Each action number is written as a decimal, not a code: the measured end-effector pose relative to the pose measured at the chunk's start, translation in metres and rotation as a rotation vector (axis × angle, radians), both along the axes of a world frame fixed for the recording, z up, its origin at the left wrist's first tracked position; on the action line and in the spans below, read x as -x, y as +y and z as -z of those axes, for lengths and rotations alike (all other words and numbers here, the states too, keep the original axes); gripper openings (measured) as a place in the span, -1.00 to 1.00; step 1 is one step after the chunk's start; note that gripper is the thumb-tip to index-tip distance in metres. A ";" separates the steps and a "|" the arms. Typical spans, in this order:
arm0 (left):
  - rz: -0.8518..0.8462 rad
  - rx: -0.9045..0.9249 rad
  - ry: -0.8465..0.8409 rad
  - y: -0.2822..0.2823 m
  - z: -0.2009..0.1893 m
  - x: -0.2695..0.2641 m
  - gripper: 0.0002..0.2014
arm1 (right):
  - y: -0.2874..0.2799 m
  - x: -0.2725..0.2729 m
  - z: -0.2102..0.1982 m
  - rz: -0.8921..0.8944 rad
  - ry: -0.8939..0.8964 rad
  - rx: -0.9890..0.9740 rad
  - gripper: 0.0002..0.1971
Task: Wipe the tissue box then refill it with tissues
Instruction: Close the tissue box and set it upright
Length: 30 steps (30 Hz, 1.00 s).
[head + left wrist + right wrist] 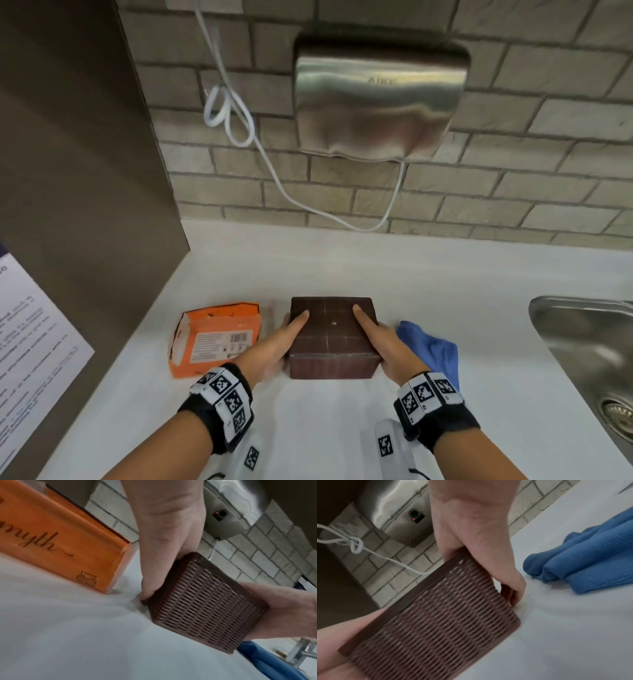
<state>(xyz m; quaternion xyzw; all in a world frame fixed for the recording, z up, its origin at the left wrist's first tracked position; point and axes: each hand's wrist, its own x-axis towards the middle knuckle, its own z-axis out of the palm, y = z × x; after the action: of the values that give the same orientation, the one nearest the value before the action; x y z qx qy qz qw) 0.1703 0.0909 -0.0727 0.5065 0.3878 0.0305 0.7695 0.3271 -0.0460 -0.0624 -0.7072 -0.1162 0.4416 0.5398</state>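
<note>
A: Both grips clamped on tissue box: left hand and right hand curled round opposite sides, box down on bench between them

B: Could slip if lifted — smooth base, no tissues loaded yet; pack just left of left grip, cloth just right of right grip

The brown tissue box sits mid-frame on the white counter, hemmed on both flanks. At its left the left hand fills the narrow gap to the orange tissue pack; at its right the right hand lies against the blue cloth. Open counter runs behind the box up to the brick wall and in front of it toward the lower edge. The hand dryer and its hanging cable overhang the upper centre. The sink closes the right edge, a dark panel the left.
</note>
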 end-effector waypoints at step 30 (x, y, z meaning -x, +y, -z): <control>0.457 -1.345 -0.419 -0.033 -0.089 0.026 -0.08 | -0.060 0.001 -0.048 -0.056 0.660 -0.202 -0.23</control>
<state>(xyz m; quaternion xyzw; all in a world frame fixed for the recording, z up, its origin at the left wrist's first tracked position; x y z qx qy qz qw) 0.1440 0.0582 0.0165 0.9203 0.0152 0.1963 0.3381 0.3264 -0.1063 -0.0147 -0.4659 0.0019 0.6475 0.6031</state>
